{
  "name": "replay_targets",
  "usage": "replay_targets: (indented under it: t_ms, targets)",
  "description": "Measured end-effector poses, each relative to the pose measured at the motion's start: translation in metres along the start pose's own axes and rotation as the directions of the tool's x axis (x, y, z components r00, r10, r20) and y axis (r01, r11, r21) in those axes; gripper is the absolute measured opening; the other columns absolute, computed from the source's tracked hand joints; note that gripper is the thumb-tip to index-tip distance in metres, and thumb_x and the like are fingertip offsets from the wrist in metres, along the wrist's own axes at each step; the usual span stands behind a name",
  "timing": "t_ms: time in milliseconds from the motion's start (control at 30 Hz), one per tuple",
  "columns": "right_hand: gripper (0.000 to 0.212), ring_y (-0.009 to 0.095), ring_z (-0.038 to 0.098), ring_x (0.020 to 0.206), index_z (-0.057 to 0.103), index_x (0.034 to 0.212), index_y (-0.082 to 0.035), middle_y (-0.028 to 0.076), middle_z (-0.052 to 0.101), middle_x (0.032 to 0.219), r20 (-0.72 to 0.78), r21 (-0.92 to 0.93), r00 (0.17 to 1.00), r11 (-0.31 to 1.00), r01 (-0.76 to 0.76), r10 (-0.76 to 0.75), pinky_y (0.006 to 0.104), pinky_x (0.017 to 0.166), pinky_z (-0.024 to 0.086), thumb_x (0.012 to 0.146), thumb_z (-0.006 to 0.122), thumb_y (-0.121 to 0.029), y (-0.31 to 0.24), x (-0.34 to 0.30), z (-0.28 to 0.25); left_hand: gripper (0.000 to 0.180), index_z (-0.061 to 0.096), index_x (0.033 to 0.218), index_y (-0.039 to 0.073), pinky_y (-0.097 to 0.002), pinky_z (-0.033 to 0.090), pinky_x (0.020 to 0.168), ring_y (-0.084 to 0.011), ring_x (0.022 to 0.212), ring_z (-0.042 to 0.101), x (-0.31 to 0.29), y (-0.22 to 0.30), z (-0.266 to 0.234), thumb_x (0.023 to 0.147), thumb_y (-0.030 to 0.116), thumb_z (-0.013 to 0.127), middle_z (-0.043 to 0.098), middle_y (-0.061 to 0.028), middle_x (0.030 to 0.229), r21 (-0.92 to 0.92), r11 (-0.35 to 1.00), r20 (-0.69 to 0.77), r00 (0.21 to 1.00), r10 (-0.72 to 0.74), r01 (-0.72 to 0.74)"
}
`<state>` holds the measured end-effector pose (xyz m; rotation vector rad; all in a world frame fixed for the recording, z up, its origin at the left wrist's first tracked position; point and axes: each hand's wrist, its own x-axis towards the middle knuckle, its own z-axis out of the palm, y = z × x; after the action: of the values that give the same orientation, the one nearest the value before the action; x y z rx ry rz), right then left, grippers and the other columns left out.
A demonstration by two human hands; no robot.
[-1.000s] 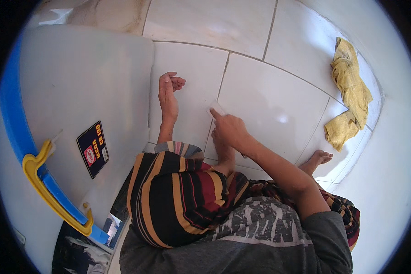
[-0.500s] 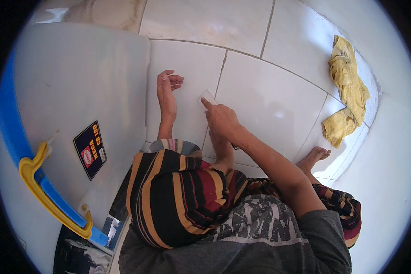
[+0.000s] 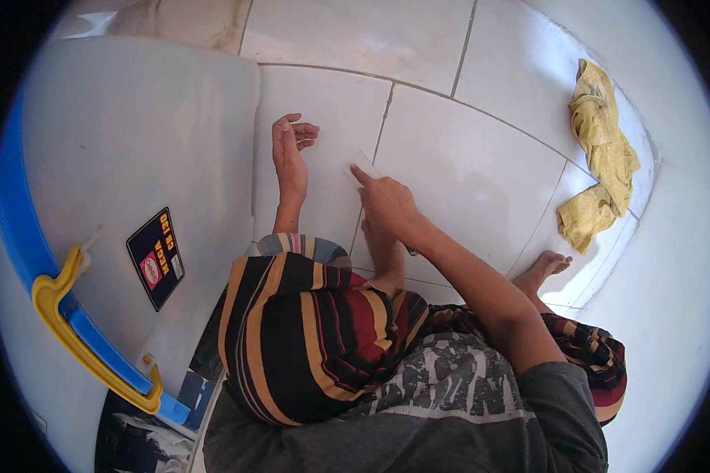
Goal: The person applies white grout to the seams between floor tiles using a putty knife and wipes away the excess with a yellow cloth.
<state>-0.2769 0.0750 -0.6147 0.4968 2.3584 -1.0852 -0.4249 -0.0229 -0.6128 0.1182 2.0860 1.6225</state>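
Note:
My right hand reaches over the white tiled floor. Its index finger stretches out and presses on a small, thin white piece lying beside a tile joint; the other fingers are curled, partly hidden. I cannot tell whether the piece is cloth, paper or plastic. To the left, my left hand is raised near the side of a large pale plastic box, its fingers loosely bent and apart. Nothing is in it.
The translucent storage box with a blue rim and yellow latch stands at the left. A crumpled yellow cloth lies by the right wall. My bare feet are on the tiles, below my striped trousers.
My right hand has shifted slightly to the right, and the small white piece has moved along with it. The left hand has hardly moved.

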Motion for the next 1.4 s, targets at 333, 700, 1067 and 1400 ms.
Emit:
replay_targets:
  t_ms: [333,700,1067,1400]
  targets:
    - [0.05,0.038,0.063,0.074,0.041,0.136,-0.015,0.019,0.064,0.077,-0.027,0.01,0.999,0.999,0.033,-0.032,0.0478,0.067,0.051,0.087,0.052,-0.019,0.001,0.002,0.001,0.036,0.048,0.099,0.004,-0.031,0.044,0.079,-0.0162,0.081,0.056,0.003,-0.005,-0.012,0.101,0.035,0.03,0.058,-0.0077,0.083,-0.046,0.999,-0.152,0.988,0.015,-0.023]
    - [0.049,0.04,0.062,0.072,0.042,0.135,-0.014,0.023,0.063,0.077,-0.126,0.084,0.992,0.996,0.034,-0.023,0.0492,0.067,0.05,0.088,0.051,-0.018,-0.001,0.02,-0.022,0.037,0.045,0.076,0.005,-0.0336,0.043,0.077,-0.0187,0.075,0.052,-0.019,-0.004,-0.051,0.1,0.031,0.033,0.053,-0.0076,0.077,-0.054,0.991,-0.208,0.973,0.105,-0.118]
    - [0.05,0.037,0.065,0.072,0.044,0.135,-0.014,0.019,0.064,0.075,0.042,-0.013,0.996,0.996,0.085,-0.084,0.0454,0.065,0.053,0.085,0.051,-0.014,-0.026,0.009,-0.002,0.037,0.045,0.078,0.006,-0.0311,0.044,0.075,-0.0178,0.077,0.054,-0.085,-0.057,-0.091,0.099,0.033,0.033,0.056,-0.0092,0.079,-0.01,0.997,-0.368,0.927,-0.072,0.073]
    - [0.061,0.032,0.066,0.078,0.039,0.136,-0.006,0.018,0.065,0.085,0.134,-0.084,0.95,0.952,0.295,-0.283,0.0428,0.065,0.054,0.077,0.055,-0.005,-0.065,0.032,0.061,0.06,0.052,0.121,-0.003,-0.0395,0.03,0.105,-0.0269,0.12,0.044,-0.124,-0.088,-0.085,0.099,0.044,0.021,0.052,-0.018,0.126,0.133,0.99,-0.527,0.849,0.023,0.055]
